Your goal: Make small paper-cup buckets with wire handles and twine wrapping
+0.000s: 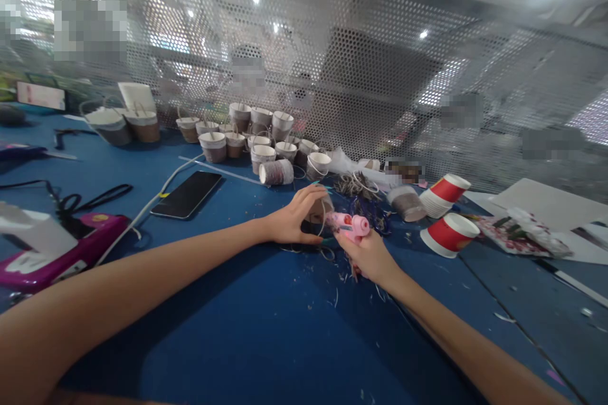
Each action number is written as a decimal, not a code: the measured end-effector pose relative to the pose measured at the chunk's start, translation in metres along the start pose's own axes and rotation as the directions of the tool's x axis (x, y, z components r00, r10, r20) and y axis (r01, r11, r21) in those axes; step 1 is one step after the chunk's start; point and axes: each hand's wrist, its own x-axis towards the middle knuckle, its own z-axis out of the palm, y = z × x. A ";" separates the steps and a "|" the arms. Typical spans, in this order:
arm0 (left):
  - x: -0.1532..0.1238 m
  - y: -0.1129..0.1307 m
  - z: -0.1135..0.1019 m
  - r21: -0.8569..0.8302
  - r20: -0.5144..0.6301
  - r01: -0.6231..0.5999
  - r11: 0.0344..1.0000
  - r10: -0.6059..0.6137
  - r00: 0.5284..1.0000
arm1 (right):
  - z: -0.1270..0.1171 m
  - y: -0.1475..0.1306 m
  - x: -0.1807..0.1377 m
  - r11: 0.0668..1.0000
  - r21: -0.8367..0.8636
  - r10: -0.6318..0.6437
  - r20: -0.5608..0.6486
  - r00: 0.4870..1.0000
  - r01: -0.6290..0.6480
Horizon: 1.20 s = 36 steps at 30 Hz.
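In the middle of the blue table, my left hand [297,215] curls around a paper cup [317,205], mostly hidden behind my fingers. A thin pale cord [323,218] loops at the cup's side. My right hand [370,258] grips a pink hot glue gun [349,224] whose front end points left at the cup and looks close to it; whether they touch I cannot tell. Brown fibre scraps lie under and beside my right hand. A wrapped cup [407,202] lies tilted just beyond it.
Several small cup baskets [263,157] with handles stand at the back against a perforated metal screen [285,31]. Red-and-white paper cups [449,234] lie at right. A black phone [187,194], white cable and purple power strip [90,240] occupy the left.
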 end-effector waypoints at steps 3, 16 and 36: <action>0.000 0.000 0.000 -0.005 0.000 -0.002 1.000 0.002 1.000 | 0.000 0.000 0.000 0.997 0.031 0.065 -0.001 0.998 -0.065; 0.000 -0.002 0.000 -0.006 0.004 -0.006 1.000 0.006 1.000 | 0.001 0.004 0.002 0.999 -0.004 0.036 -0.045 0.998 -0.036; -0.001 -0.001 0.000 0.005 0.014 0.006 1.000 -0.006 1.000 | 0.001 0.001 0.002 1.000 -0.013 0.020 -0.032 0.999 -0.020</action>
